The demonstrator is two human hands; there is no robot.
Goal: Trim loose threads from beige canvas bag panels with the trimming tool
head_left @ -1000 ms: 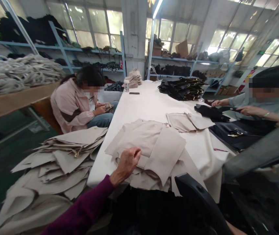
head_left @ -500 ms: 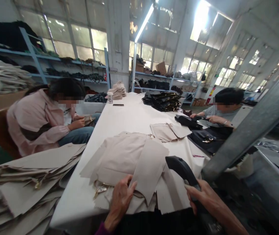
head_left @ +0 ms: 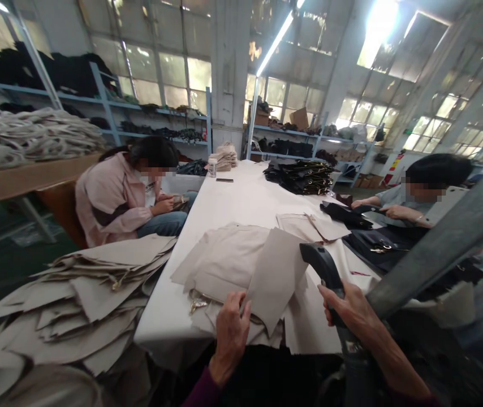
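My left hand rests on a pile of beige fabric pieces at the near end of a long white table. Its fingers curl over the edge of one piece, pinching it. My right hand is wrapped round the black handle of a tool that stands over the pile's right side. A small metal fitting shows at the pile's left edge.
A large stack of beige pieces lies at my left. One person in a pink jacket sits at the table's left, another at its right with black bags. A grey metal beam slants across the right. Shelves line the back wall.
My right hand came into view and took hold of the black tool handle. My left hand slid nearer along the pile and gripped a piece's edge. The camera view shifted.
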